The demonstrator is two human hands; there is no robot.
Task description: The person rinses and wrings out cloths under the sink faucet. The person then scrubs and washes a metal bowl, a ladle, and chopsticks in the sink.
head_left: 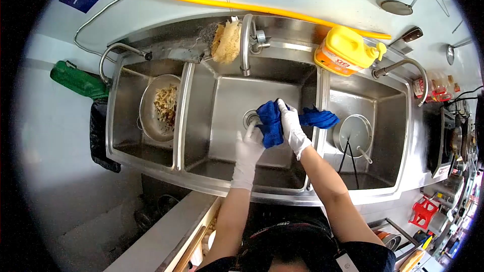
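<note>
A dark blue cloth (273, 124) hangs bunched over the middle sink basin (232, 95). My right hand (291, 125), in a white glove, has its fingers closed round the cloth, and part of the cloth sticks out to its right over the divider. On the left, my left hand (250, 143), also gloved in white, is at the cloth's lower left edge, near the drain (250, 117). Its fingers are partly spread, and whether they grip the cloth is unclear.
The left basin holds a pan (147, 106) of food scraps. In the right basin are a pot (353, 126) and dark sticks. A yellow jug (348, 53), a loofah (227, 42) and curved faucets (245, 45) line the back edge.
</note>
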